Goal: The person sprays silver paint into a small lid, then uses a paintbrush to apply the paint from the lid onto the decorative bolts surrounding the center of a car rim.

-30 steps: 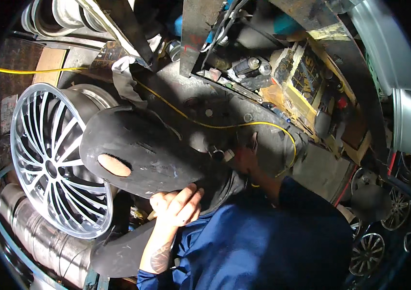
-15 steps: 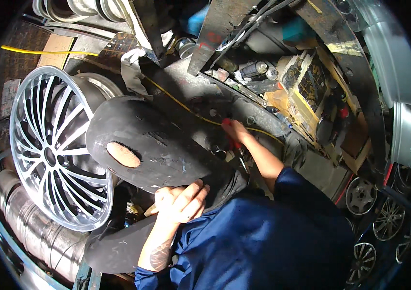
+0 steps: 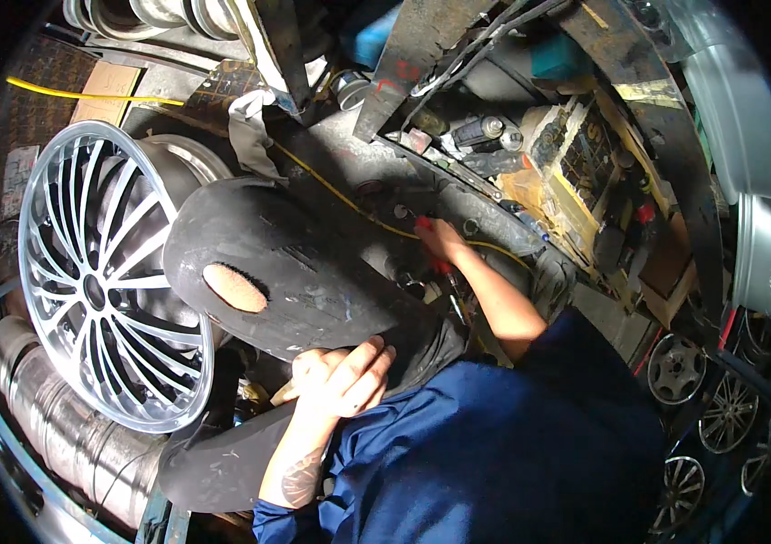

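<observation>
My left hand [image 3: 340, 381] rests against my thigh in black trousers [image 3: 313, 272], its fingers curled together. A tan tip [image 3: 284, 395] shows beside that hand's thumb; what it belongs to is hidden. Reaching out to the right, my right hand [image 3: 442, 243] is closed round a red-handled tool [image 3: 425, 223]. Red shows on both sides of the fingers, but the tool's working end cannot be made out. Left of my knee, which shows through a hole in the cloth, a silver multi-spoke wheel rim [image 3: 93, 290] leans upright.
A yellow cable [image 3: 331, 189] runs across the floor past my right hand. Spray cans [image 3: 479, 130] and a worn box [image 3: 576, 159] stand beyond it. Metal drums [image 3: 68, 417] lie at the lower left. More wheel rims [image 3: 730, 411] hang at the right.
The view has shifted slightly. My right upper arm and sleeve have moved a little to the right. Both hands stay in nearly the same places.
</observation>
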Tool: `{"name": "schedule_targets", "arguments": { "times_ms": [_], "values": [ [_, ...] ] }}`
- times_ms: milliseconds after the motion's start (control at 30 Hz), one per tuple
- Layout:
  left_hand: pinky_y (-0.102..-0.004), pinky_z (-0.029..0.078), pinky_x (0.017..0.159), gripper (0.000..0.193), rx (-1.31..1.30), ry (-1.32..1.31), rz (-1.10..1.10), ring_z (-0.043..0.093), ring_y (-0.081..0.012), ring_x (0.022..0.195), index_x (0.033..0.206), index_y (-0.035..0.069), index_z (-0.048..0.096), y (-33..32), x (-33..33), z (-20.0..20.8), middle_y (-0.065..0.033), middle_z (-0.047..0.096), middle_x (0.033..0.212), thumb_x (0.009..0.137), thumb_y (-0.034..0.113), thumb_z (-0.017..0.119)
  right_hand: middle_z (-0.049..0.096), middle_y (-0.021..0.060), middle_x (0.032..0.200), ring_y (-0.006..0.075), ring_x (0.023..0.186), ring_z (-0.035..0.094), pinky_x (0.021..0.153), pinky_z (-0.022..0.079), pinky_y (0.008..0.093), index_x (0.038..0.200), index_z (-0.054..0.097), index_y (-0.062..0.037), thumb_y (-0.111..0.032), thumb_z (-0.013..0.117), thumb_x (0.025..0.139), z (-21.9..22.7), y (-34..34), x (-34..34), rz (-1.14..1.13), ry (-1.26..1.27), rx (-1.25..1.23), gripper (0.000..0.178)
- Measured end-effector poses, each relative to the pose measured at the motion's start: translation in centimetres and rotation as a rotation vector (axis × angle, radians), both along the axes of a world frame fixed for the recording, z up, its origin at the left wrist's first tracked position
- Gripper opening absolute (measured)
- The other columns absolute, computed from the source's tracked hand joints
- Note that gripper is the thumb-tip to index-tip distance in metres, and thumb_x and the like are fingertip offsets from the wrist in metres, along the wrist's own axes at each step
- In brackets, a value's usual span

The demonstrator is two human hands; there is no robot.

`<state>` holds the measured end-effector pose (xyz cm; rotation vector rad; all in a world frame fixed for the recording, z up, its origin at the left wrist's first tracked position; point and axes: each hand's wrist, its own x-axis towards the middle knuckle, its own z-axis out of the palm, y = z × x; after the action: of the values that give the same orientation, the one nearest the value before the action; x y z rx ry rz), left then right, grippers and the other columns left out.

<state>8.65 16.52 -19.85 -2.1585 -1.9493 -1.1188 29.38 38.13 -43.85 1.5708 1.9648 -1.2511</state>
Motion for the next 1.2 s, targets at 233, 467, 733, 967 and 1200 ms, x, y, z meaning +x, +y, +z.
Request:
{"name": "schedule_targets", "arguments": {
  "times_ms": [233,467,733,967,1200],
  "values": [
    [-0.0262,0.041,0.052,0.03,0.006,0.013,0.003,0.056,-0.008,0.055,0.093,0.017,0.075,-0.1,0.0,0.0,-0.0009,0.069,0.101,0.065,0.025,0.067,0.069,0.0133,0.074,0.0242,0.069,0.069,0.064,0.052,0.0402,0.09,0.066,0.0002,-0.039,0.057,0.088,-0.8,0.0,0.4,-0.046,-0.002,-0.098,0.04],
    [-0.0262,0.041,0.053,0.029,-0.001,0.004,-0.004,0.056,-0.0076,0.056,0.093,0.017,0.075,-0.1,0.0,-0.1,-0.0008,0.07,0.1,0.066,0.025,0.067,0.067,0.0123,0.071,0.0232,0.066,0.068,0.061,0.051,0.0396,0.09,0.065,0.0003,-0.037,0.058,0.087,-0.9,-0.3,0.3,-0.066,0.024,-0.042,0.038],
    [-0.0262,0.039,0.054,0.028,0.008,0.005,0.01,0.056,-0.0073,0.056,0.092,0.017,0.075,0.1,0.0,0.1,-0.0003,0.07,0.099,0.066,0.023,0.067,0.069,0.0151,0.08,0.0264,0.073,0.068,0.066,0.051,0.0429,0.099,0.066,-0.0021,-0.04,0.061,0.087,-2.0,-1.1,2.2,-0.088,0.045,-0.071,0.04],
    [-0.0283,0.038,0.061,0.031,-0.03,-0.001,0.015,0.056,-0.0083,0.062,0.092,0.018,0.075,-0.4,0.3,-0.1,0.0019,0.069,0.099,0.062,0.023,0.069,0.07,0.023,0.092,0.0422,0.088,0.068,0.076,0.052,0.0512,0.124,0.054,-0.0117,-0.049,0.06,0.083,1.4,-7.1,8.1,0.181,-0.212,0.04,0.056],
    [-0.0334,0.036,0.072,0.03,-0.051,0.034,0.068,0.054,-0.0111,0.069,0.092,0.023,0.074,-0.6,1.1,-0.4,0.0041,0.068,0.101,0.063,0.021,0.067,0.07,0.0163,0.099,0.0364,0.095,0.069,0.079,0.053,0.0514,0.12,0.059,-0.0157,-0.039,0.066,0.079,0.8,-10.7,10.9,0.27,-0.428,-0.049,0.047]
  ]
}}
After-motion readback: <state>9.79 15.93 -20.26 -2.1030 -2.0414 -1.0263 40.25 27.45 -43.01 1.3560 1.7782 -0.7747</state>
